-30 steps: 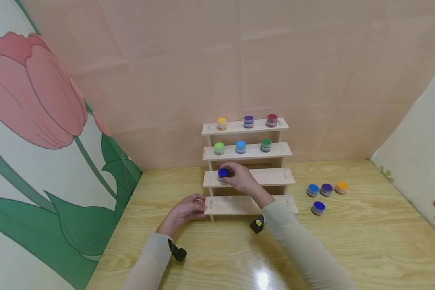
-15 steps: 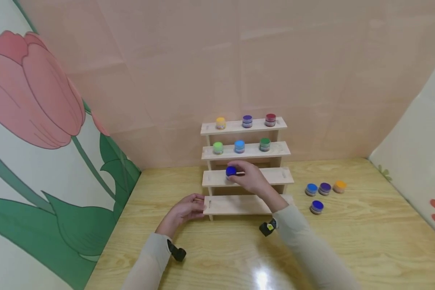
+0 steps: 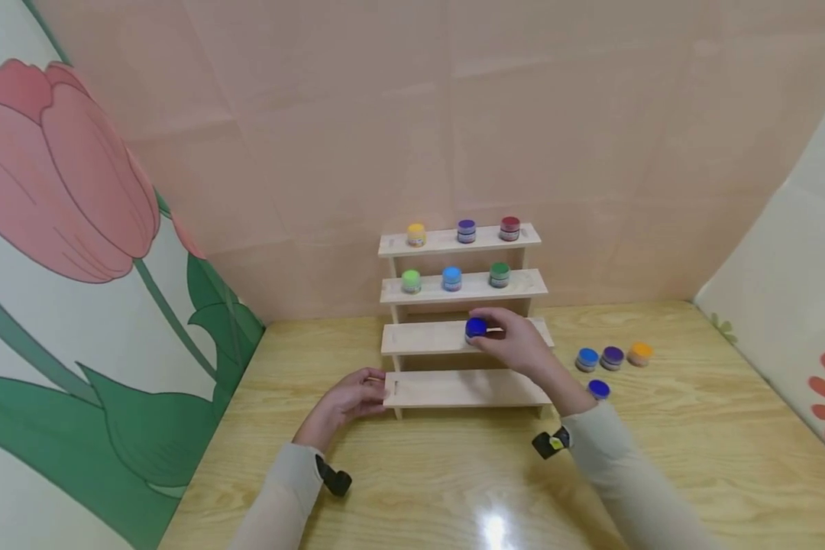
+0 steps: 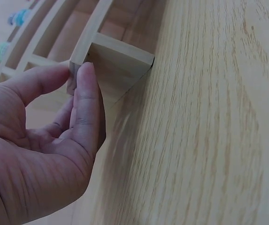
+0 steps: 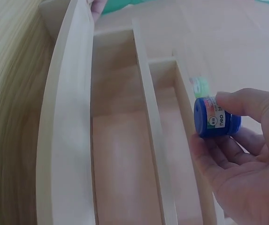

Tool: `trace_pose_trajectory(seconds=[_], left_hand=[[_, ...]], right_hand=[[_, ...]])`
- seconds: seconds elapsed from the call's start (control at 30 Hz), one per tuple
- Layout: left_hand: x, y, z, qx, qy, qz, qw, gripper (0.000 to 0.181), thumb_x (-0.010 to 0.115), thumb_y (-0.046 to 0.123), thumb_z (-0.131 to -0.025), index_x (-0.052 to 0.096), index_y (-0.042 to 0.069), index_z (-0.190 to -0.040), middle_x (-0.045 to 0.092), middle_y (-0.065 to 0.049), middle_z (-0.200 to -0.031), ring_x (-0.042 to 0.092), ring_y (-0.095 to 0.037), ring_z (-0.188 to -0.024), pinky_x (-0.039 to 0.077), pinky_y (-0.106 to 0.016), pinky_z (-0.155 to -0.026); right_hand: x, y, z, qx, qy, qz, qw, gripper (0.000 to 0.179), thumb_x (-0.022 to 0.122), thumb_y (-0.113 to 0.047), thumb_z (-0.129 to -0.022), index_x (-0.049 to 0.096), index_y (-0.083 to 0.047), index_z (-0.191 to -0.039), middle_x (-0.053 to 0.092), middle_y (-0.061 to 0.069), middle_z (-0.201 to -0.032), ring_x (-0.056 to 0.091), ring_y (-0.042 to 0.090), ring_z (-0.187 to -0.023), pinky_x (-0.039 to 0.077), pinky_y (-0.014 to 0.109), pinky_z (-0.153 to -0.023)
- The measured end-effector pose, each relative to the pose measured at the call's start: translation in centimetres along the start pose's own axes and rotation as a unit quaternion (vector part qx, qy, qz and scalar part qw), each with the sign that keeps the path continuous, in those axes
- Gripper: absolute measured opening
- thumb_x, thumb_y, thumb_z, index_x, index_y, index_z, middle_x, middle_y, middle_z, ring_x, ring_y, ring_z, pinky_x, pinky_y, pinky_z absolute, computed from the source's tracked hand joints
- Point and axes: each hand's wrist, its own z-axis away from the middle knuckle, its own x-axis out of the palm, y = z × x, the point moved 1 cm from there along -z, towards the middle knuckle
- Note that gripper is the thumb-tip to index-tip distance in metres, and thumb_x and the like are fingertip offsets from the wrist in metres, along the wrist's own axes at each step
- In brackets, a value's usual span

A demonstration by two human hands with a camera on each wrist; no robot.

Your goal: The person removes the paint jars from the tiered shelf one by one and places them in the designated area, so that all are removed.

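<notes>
My right hand (image 3: 512,340) pinches a small dark blue paint jar (image 3: 476,328) between thumb and fingers, over the second-lowest board of a wooden step rack (image 3: 464,389). In the right wrist view the jar (image 5: 214,117) lies on its side to the camera, its label showing. At the rack's left side, my left hand (image 3: 353,395) grips the end of the lowest board; the left wrist view shows the thumb on one face of that board end (image 4: 78,58) and fingers on the other. Light green (image 3: 411,281), light blue (image 3: 451,279) and dark green (image 3: 499,275) jars stand on the board above.
The top board carries yellow (image 3: 416,234), purple (image 3: 466,231) and dark red (image 3: 510,228) jars. On the table right of the rack are blue (image 3: 587,360), purple (image 3: 612,358) and orange (image 3: 639,354) jars, plus a dark blue jar (image 3: 599,389) partly behind the right sleeve.
The right hand has carried the dark blue jar rightward along the second-lowest board, from its left end to past the middle. My left hand keeps its grip on the rack.
</notes>
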Motion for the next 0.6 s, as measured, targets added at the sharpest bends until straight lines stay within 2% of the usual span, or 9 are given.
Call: trace_pose_trajectory(seconds=[0.27,0.6], left_hand=[[-0.3,-0.1,0.1,0.001,0.002,0.003,1.0000,0.045,0.064,-0.006,-0.093,0.047,-0.004,-0.135,0.061,-0.008,-0.106,0.065,-0.018,-0.085,0.061,-0.027,-0.071],[-0.2,-0.1,0.0,0.004,-0.010,0.006,0.9999,0.045,0.064,-0.005,-0.093,0.046,-0.003,-0.134,0.061,-0.008,-0.104,0.065,-0.017,-0.085,0.061,-0.027,-0.072]], right_hand=[[-2.2,1.3,1.6,0.025,-0.014,0.020,0.9994,0.048,0.070,-0.017,-0.097,0.054,-0.003,-0.140,0.055,0.022,-0.139,0.056,0.041,-0.126,0.052,0.050,-0.102],[-5.0,2.7,3.9,0.028,-0.008,0.034,0.9990,0.052,0.069,-0.027,-0.098,0.052,-0.004,-0.143,0.056,0.024,-0.138,0.059,0.044,-0.123,0.054,0.052,-0.098]])
